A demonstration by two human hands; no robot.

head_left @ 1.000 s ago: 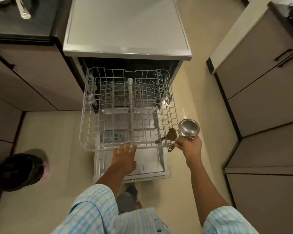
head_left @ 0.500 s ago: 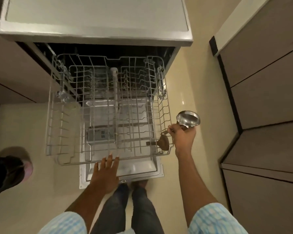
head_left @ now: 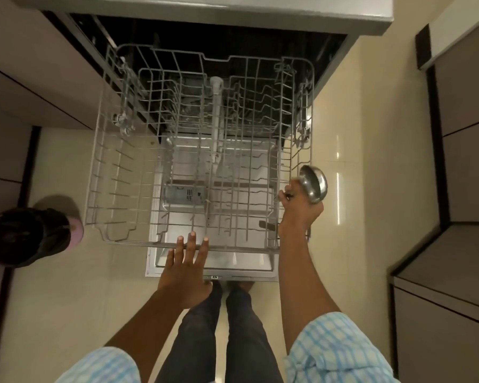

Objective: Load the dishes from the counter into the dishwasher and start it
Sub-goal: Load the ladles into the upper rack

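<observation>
- The dishwasher (head_left: pixel 343 15) is found open, its wire rack (head_left: pixel 116 189) drawn out above the lowered door (head_left: pixel 233 262).
- The left hand (head_left: pixel 184 269) is laid flat — fingers straight against the rack's front rim, nothing grasped.
- A steel ladle (head_left: pixel 315 183) is gripped by the right hand (head_left: pixel 299 210) — the bowl is held just outside the rack's right wall.

I see a pale grey rack (head_left: pixel 105 172), a shiny silver ladle (head_left: pixel 315 186) and light blue-and-white checked sleeves (head_left: pixel 338 352). The trousers (head_left: pixel 241 341) are dark, near black. The floor (head_left: pixel 357 217) reads glossy cream, and the cabinets (head_left: pixel 468 161) are dull taupe with black edging. The bin (head_left: pixel 25 236) is black with a pink rim.
</observation>
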